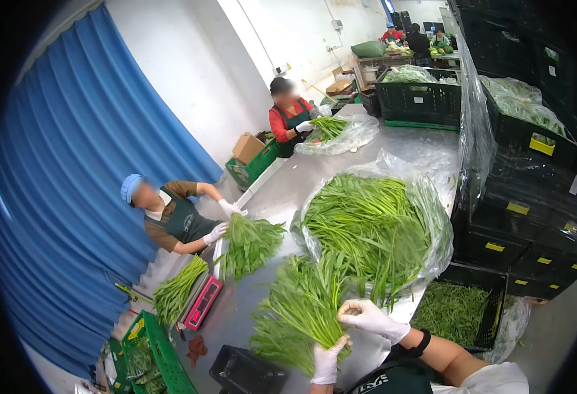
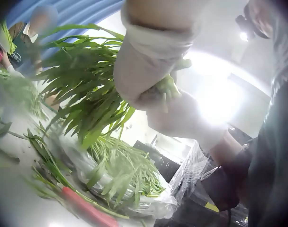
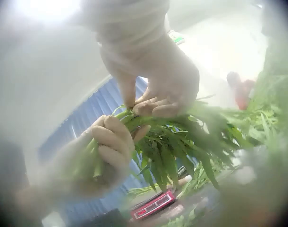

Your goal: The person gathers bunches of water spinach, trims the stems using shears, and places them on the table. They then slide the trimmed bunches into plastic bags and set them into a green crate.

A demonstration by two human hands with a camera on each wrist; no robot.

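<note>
My gloved left hand [image 1: 328,361] grips a bunch of water spinach [image 1: 308,295] round its stem ends, the leaves fanning out over the table. In the left wrist view the cut stem ends [image 2: 167,87] poke out of the fist. My gloved right hand [image 1: 370,320] is at the bunch's side; in the right wrist view its thumb and curled fingers [image 3: 158,108] pinch at a thin stem just past the left hand [image 3: 111,146]. Beyond them lies a big heap of water spinach [image 1: 367,220] on an opened clear plastic bag [image 1: 438,226].
A pink scale [image 1: 203,303] bears another bunch [image 1: 180,289]. A black plastic container [image 1: 247,371] stands at the near edge. Across the table, a person in a blue cap [image 1: 177,217] handles greens [image 1: 252,246]. Stacked black crates [image 1: 525,217] line the right; a green crate [image 1: 160,358] stands left.
</note>
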